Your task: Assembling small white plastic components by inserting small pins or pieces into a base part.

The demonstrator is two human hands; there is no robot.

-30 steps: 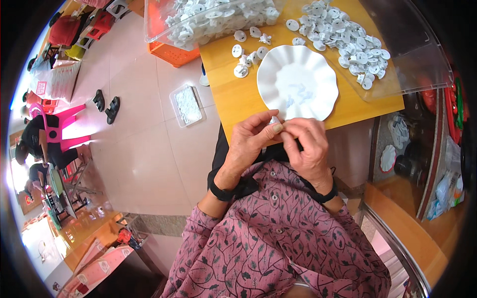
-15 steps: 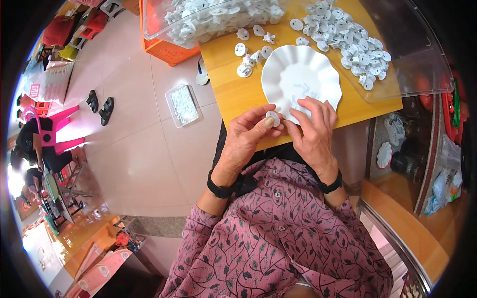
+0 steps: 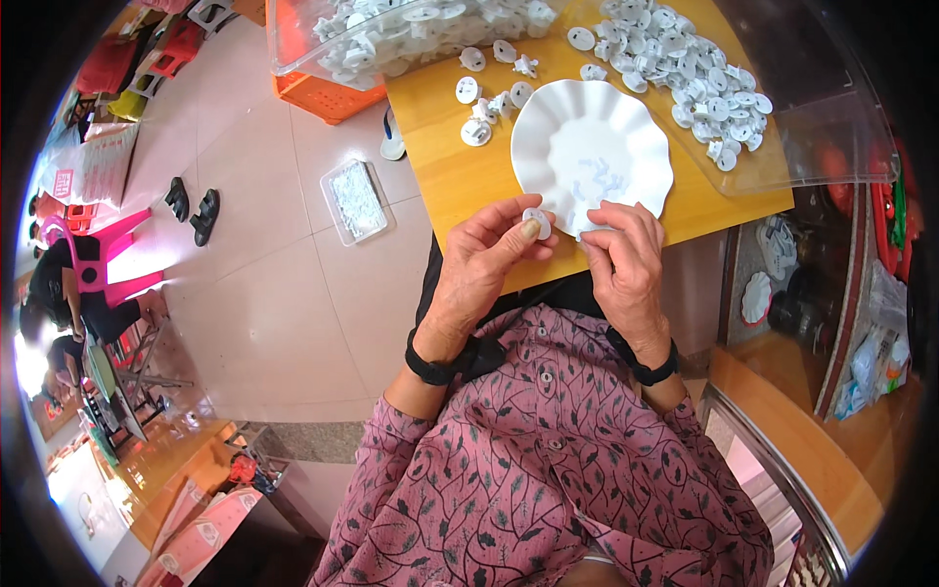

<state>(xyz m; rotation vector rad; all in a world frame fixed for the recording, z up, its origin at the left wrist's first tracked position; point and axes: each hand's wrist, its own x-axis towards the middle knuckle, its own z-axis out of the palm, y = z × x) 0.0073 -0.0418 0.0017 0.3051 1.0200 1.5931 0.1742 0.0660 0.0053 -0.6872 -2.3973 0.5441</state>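
My left hand pinches a round white plastic piece between thumb and fingers, its flat face turned up. At the near rim of a scalloped white plate, my right hand has its thumb and fingertips drawn together. A tiny pale bit seems to show at those fingertips, too small to name. Several small translucent pieces lie in the plate. Left of it, loose white plastic pieces like the held one are scattered on the yellow table.
A large heap of white pieces lies at the far right beside a clear plastic lid. At the far left, a clear bin of such pieces sits by an orange crate. A small tub of pale bits stands on the floor.
My right hand has drawn slightly right, leaving a gap from the piece in my left hand. The small pieces in the plate lie differently. My left hand keeps its hold.
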